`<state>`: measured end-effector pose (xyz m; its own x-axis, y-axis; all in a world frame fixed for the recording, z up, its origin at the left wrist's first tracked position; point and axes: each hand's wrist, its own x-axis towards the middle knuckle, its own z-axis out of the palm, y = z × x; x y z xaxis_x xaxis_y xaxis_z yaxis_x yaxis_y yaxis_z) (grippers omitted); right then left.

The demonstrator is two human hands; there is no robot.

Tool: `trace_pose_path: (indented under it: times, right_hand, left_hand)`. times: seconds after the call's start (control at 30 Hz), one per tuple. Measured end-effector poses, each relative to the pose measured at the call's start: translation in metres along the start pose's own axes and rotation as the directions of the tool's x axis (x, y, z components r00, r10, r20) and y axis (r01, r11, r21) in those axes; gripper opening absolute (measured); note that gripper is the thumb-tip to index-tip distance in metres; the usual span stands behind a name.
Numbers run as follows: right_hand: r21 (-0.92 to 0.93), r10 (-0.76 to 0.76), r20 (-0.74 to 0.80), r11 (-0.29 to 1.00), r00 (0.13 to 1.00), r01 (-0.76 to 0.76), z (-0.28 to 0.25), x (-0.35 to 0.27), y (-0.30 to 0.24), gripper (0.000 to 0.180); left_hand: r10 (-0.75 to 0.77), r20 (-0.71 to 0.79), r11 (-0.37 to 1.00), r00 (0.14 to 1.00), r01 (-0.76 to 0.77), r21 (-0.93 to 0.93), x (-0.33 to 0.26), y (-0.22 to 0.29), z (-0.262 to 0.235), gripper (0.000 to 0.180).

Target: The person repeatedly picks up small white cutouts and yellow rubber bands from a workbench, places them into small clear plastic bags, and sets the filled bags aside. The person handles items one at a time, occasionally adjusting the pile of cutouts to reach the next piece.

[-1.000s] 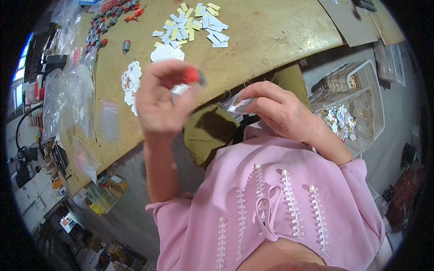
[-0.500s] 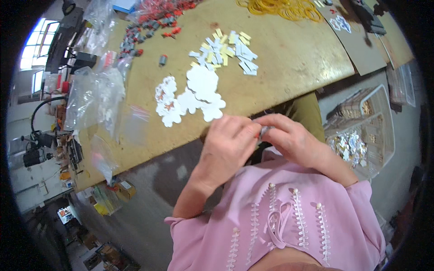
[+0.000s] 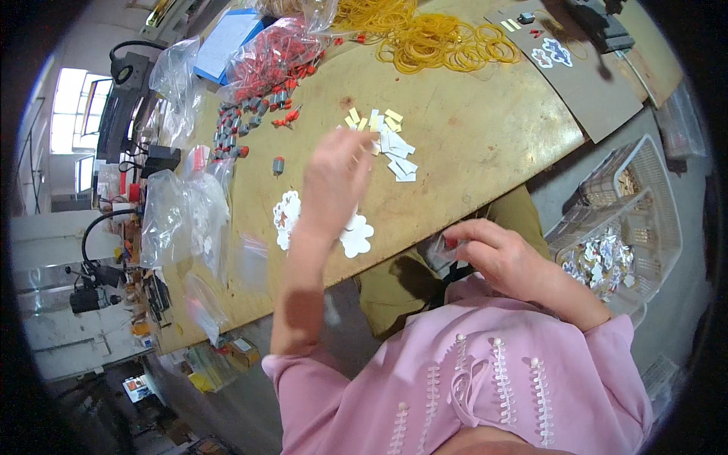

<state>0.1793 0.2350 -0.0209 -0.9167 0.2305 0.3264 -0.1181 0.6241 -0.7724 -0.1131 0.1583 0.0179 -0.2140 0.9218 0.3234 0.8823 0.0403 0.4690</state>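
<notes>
My left hand [image 3: 334, 182] is stretched over the table, with its fingers at a loose pile of small white and pale yellow rectangular pieces [image 3: 398, 144]. Motion blurs those fingers, so whether they grip a piece cannot be told. Beneath that forearm lie white flower-shaped cutouts [image 3: 356, 235], partly hidden; the printed ones [image 3: 286, 212] lie to their left. Close to my lap, just off the table edge, my right hand [image 3: 497, 258] is closed on a small clear plastic bag [image 3: 441, 249]. Something red shows inside the bag by the fingertips.
Small grey motors with red ends [image 3: 231, 129] lie at the back left near a bag of red parts [image 3: 273, 57]. Yellow rubber bands [image 3: 447, 42] heap at the far edge. Clear bags [image 3: 167, 220] cover the left side. A white plastic basket [image 3: 667, 205] stands at right.
My left hand has left my right hand and reached forward to the small rectangular pieces. My right hand stays near my lap, now showing the clear bag. The view has shifted slightly.
</notes>
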Motion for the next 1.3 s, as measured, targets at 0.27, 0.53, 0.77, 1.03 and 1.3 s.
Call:
trace_pose_path:
  times: [0.27, 0.53, 0.77, 1.03, 1.3]
  right_hand:
    - [0.031, 0.055, -0.051, 0.998, 0.997, -0.054, 0.002, -0.019, 0.013, 0.017]
    - [0.045, 0.076, -0.138, 0.997, 0.988, -0.070, -0.005, -0.025, 0.026, 0.019]
    - [0.063, 0.049, -0.120, 0.997, 0.992, -0.042, -0.007, -0.016, 0.025, 0.018]
    - [0.019, 0.076, -0.169, 0.997, 0.983, -0.074, 0.000, -0.023, 0.019, 0.014]
    - [-0.001, 0.050, -0.158, 0.999, 0.986, -0.051, -0.001, -0.017, 0.013, 0.013]
  left_hand:
    - [-0.154, -0.178, 0.904, 0.972, 0.211, 0.372, 0.123, -0.172, 0.014, 0.031]
    - [-0.212, 0.022, 0.928, 0.977, 0.194, 0.318, 0.113, -0.135, 0.012, 0.027]
    - [-0.278, 0.066, 0.936, 0.958, 0.255, 0.243, 0.084, -0.144, -0.010, 0.026]
    - [-0.452, 0.049, 0.868, 0.891, 0.452, -0.205, 0.070, -0.136, -0.025, 0.019]
    - [-0.470, -0.092, 0.806, 0.878, 0.383, -0.452, 0.056, -0.148, -0.033, 0.011]
